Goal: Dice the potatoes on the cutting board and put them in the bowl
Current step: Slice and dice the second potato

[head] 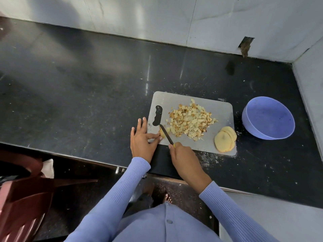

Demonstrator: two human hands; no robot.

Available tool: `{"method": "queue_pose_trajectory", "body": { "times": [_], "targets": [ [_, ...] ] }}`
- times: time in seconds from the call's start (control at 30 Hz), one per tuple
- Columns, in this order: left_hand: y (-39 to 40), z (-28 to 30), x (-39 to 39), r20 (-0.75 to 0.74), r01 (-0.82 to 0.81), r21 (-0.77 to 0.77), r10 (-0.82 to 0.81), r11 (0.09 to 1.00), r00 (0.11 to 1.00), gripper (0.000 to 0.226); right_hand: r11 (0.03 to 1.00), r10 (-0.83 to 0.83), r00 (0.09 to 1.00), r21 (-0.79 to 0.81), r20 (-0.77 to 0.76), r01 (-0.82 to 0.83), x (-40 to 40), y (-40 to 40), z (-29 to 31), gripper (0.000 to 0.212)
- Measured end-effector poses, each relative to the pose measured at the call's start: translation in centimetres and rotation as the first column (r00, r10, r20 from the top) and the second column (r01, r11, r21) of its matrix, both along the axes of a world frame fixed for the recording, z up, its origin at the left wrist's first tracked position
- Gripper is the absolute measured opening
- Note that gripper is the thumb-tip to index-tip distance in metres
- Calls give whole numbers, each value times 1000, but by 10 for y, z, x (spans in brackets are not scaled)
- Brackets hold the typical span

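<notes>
grey cutting board (222,109), lilac bowl (268,117) — black counter (87,95)

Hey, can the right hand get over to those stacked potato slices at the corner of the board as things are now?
Probably yes. The potato slices lie on the cutting board just beside the right hand, with bare board between them. But that hand grips the knife, so it isn't free to pick them up.

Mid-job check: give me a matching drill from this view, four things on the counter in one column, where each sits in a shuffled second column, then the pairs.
Things:
1. diced potato pile
2. potato slices
3. bowl
4. knife

Places:
A. on the counter, right of the cutting board
B. held in the right hand
C. middle of the board
D. board's near right corner

Pairs: 1-C, 2-D, 3-A, 4-B
</notes>
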State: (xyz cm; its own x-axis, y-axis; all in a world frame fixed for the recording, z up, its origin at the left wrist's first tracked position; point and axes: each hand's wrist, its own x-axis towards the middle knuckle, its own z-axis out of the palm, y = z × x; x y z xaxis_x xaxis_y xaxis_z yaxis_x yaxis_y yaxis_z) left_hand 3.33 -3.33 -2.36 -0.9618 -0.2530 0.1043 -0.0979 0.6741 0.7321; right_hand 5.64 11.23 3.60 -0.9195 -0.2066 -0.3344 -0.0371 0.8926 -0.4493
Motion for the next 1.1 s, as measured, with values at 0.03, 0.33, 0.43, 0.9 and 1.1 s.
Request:
{"method": "queue_pose_trajectory", "body": {
  "times": [0.03,0.33,0.43,0.9,1.1],
  "targets": [
    [0,0,0,4,-5,-2,5,1000,1000,15,1000,-1,1000,1,8,1,0,-2,-1,36],
    [0,6,0,42,-26,22,26,999,999,9,1000,-8,999,22,46,7,0,-6,-2,31],
    [-1,7,-1,57,-25,22,23,999,998,8,1000,0,999,28,39,-1,0,-8,0,35],
    [-1,8,-5,80,2,-4,-1,1000,997,5,982,33,999,185,33,-38,4,-18,-11,29],
    [1,12,-7,78,0,-82,7,997,997,10,969,68,996,233,57,-80,3,-12,-5,30]
  ]
}}
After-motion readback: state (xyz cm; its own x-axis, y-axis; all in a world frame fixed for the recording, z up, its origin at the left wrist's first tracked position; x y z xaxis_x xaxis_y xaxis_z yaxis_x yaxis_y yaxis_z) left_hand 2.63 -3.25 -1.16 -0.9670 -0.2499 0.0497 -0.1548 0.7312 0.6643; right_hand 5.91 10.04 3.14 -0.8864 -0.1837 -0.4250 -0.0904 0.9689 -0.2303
